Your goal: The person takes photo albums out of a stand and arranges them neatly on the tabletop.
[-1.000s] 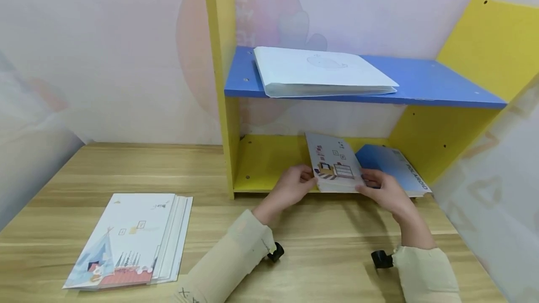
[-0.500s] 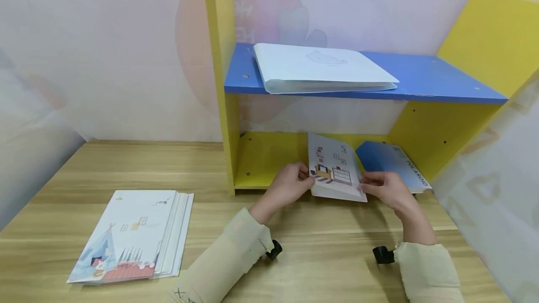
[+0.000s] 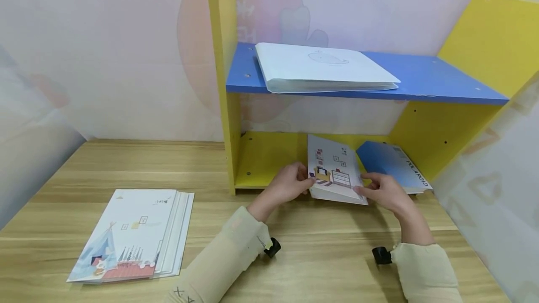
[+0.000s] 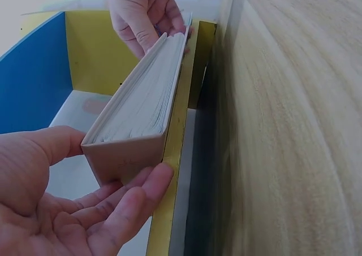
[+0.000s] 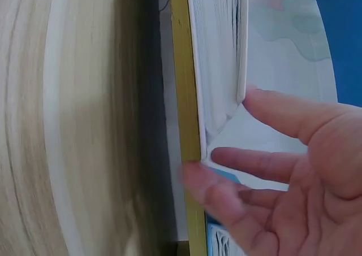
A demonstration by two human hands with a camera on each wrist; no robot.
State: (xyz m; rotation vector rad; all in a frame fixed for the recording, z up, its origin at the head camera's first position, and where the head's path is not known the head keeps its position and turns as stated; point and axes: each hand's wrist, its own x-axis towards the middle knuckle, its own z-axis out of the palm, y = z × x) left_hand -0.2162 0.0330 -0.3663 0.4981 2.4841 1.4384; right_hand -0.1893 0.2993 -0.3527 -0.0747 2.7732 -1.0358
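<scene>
A thick photo album [image 3: 332, 165] with a grey illustrated cover lies at the front of the yellow lower shelf, its near end jutting past the shelf edge. My left hand [image 3: 287, 183] grips its spine side, thumb above and fingers beneath; the left wrist view shows the spine between them. At the opposite corner my right hand [image 3: 386, 194] pinches the covers, the thumb on the top one. In the right wrist view the right fingers [image 5: 226, 196] reach by the bottom cover and shelf edge. A blue album marked POLAROID [image 3: 393, 165] lies just right of it.
A white album [image 3: 324, 67] with a whale drawing rests on the blue upper shelf [image 3: 438, 78]. Several illustrated albums [image 3: 130, 233] lie stacked on the wooden table [image 3: 202, 162] at left. A yellow side panel [image 3: 225, 83] bounds the shelf's left side.
The album has come slightly toward me, its near end now over the shelf's front edge. Both hands stay on it; the right thumb has shifted a little on the cover.
</scene>
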